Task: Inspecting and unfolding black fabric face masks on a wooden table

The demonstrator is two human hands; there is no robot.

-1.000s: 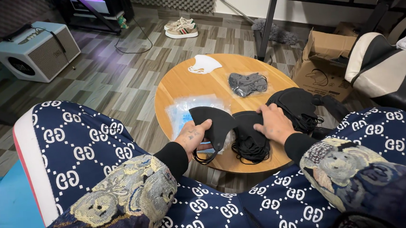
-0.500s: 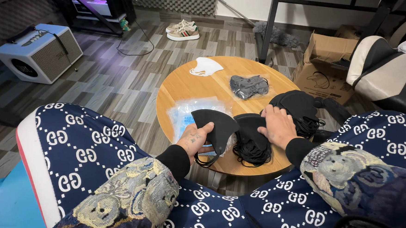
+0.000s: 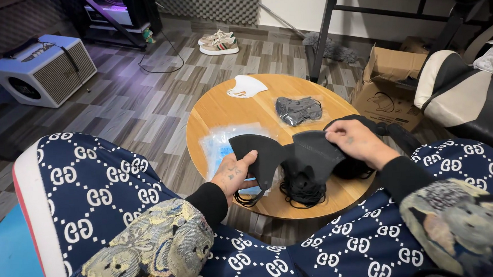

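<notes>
- Black masks are what I have in both hands, just above the round wooden worktop [image 3: 211,109].
- My left hand [image 3: 234,175] has its grip clamped on one black mask [image 3: 258,154]: thumb on top at the lower edge, fingers beneath. Its ear loops dangle below the hand.
- My right hand [image 3: 356,141] pinches a second black mask [image 3: 317,151] at its upper right edge, grip closed on the fabric.
- Both masks meet edge to edge between my hands, over the near part of the worktop.
- Under them lies a pile of black masks [image 3: 302,189] with tangled loops, near the front rim.
- More black ones [image 3: 366,169] sit under my right wrist, partly hidden.
- A clear bag [image 3: 218,143] with something blue inside lies flat just left of the held mask.
- A grey mask [image 3: 298,109] in clear wrap lies further back; a white mask [image 3: 245,86] rests at the far edge.
- On the floor: a speaker [image 3: 40,70] at left, shoes [image 3: 219,42] beyond the worktop, a cardboard box [image 3: 390,86] at right.
</notes>
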